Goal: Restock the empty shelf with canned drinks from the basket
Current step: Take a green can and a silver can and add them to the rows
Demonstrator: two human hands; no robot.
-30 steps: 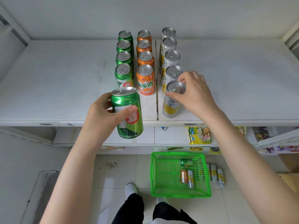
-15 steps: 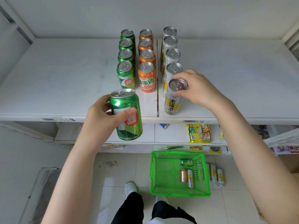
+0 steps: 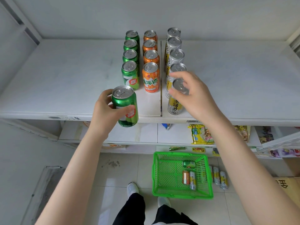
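My left hand is shut on a green can, held upright at the front edge of the white shelf, in front of the green row. My right hand hovers over the front silver-yellow can, which stands on the shelf; its fingers are apart and blurred, loosely around the can's top. An orange row and a silver row stand beside the green one. The green basket on the floor holds a green can, an orange can and a silver can.
Three silver cans lie on the floor right of the basket. Snack packets sit on the lower shelf. A cardboard box is at the lower right. My feet stand left of the basket. Shelf surface spreads wide on both sides of the rows.
My right hand has loosened from the front silver can, which now stands on the shelf. My left hand has brought the green can up and forward to the shelf edge.
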